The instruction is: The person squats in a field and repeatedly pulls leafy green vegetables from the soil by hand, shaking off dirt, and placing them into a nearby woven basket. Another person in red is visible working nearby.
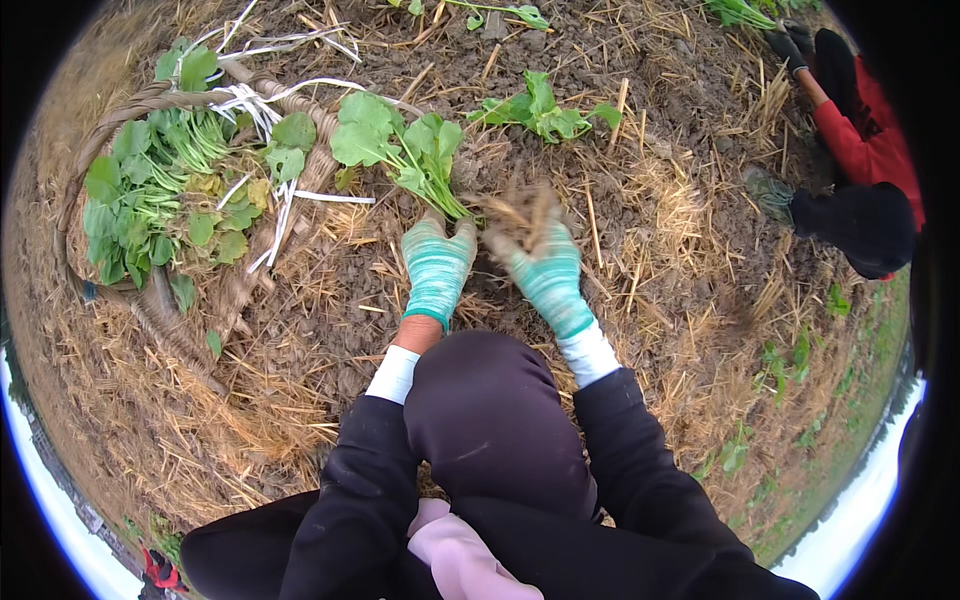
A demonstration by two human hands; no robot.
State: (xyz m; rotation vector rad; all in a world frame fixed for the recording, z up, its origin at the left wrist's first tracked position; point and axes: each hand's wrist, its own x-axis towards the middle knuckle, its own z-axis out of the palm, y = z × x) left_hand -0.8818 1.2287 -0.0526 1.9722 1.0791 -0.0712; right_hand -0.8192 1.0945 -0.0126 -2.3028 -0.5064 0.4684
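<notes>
My left hand (437,262), in a striped green-and-white work glove, grips the stem ends of a bunch of leafy greens (424,161); the leaves point away from me. Just to its right, my right hand (541,262), gloved alike, has its fingers spread and blurred over the soil. Brown straw or root-like matter (525,214) blurs at those fingers; whether they hold it is unclear. Beyond the right hand, a leafy plant (544,112) lies low on the ground. To the left, a woven basket (71,202) with a thick handle bears bundled greens (135,202) and white strips (251,105).
A co-worker in a red top (862,142) crouches at the right, gloved hands at more greens (739,11). Straw (277,420) covers the muddy soil. Small green plants (784,364) grow at the lower right. My knee (487,412) is close below my hands.
</notes>
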